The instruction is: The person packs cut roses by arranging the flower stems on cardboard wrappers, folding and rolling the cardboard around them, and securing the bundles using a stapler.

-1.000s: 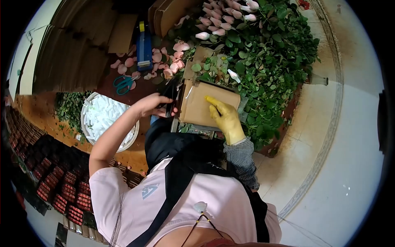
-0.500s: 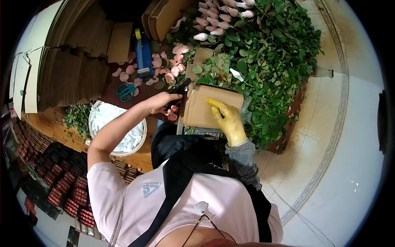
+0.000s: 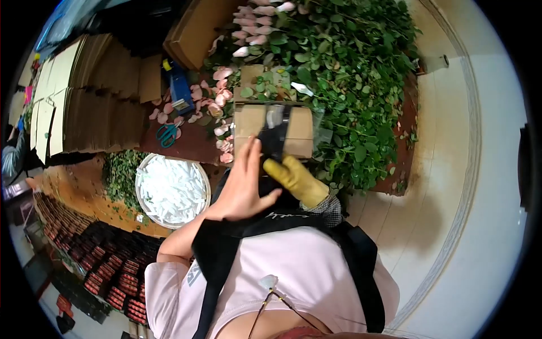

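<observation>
My bare left hand [image 3: 244,182] is raised in front of my chest, fingers straight and apart, its palm against the side of a black object [image 3: 274,137]. My right hand [image 3: 293,178], in a yellow glove, is curled around the lower end of that black object. The object stands over a flat brown cardboard sheet [image 3: 301,133] that lies on a heap of rose stems and green leaves [image 3: 355,85]. What the black object is cannot be made out.
Pink rosebuds [image 3: 254,25] lie at the top of the heap, with loose petals [image 3: 197,107] beside it. Teal scissors [image 3: 166,134] and a blue tape dispenser [image 3: 179,90] sit on the dark table. A white basin [image 3: 145,169] of white sleeves is at left, with cardboard stacks [image 3: 96,116] behind.
My left hand let go of the black object, opened and rose toward my chest. My gloved right hand left the cardboard's surface and closed on the black object. The view shifted down and left.
</observation>
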A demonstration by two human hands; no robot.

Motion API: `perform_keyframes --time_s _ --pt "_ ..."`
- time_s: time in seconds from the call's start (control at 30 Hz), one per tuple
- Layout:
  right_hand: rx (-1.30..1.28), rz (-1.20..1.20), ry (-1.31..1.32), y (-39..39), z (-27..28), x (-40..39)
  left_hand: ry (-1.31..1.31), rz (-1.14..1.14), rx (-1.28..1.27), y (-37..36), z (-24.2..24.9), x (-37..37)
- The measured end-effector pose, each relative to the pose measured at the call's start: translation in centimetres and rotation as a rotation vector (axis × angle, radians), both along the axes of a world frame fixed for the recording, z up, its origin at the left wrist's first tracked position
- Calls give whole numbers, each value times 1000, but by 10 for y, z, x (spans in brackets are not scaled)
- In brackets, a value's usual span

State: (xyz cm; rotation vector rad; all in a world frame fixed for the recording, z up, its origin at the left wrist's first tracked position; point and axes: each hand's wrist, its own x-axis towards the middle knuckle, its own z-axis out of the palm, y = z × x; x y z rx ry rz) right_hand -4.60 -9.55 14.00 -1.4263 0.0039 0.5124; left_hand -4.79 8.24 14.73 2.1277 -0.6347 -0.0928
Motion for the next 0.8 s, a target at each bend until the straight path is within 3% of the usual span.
perform_keyframes --time_s 0.1,0.13,0.2,0.27,0.3,0.53,0.6,0.63,0.73,0.8 --pt "24 -308 218 -47 8 -13 293 -235 -234 -13 6 21" --pt "-64 -349 284 -66 -2 -19 193 -198 -119 -20 4 34" --pt "-720 -372 -88 -89 -24 -43 -213 -146 75 -36 -30 68" --pt "-1280 -228 -170 -101 -20 -60 -143 -140 158 -45 -55 75" --pt "-1386 -109 17 -109 -25 -68 -99 -152 260 -46 -90 74" --pt "-1289 -30 -166 -135 -31 -50 -99 -159 298 -47 -98 68" --pt "-890 -35 -14 -159 -69 -42 -118 -157 309 -46 -99 70" --pt "-460 18 367 -173 -84 -34 -131 -152 315 -46 -101 69" --pt "-375 219 515 -180 -88 -21 -144 -149 302 -46 -103 69" --pt "-377 297 468 -181 -92 -14 -134 -134 318 -46 -99 68"
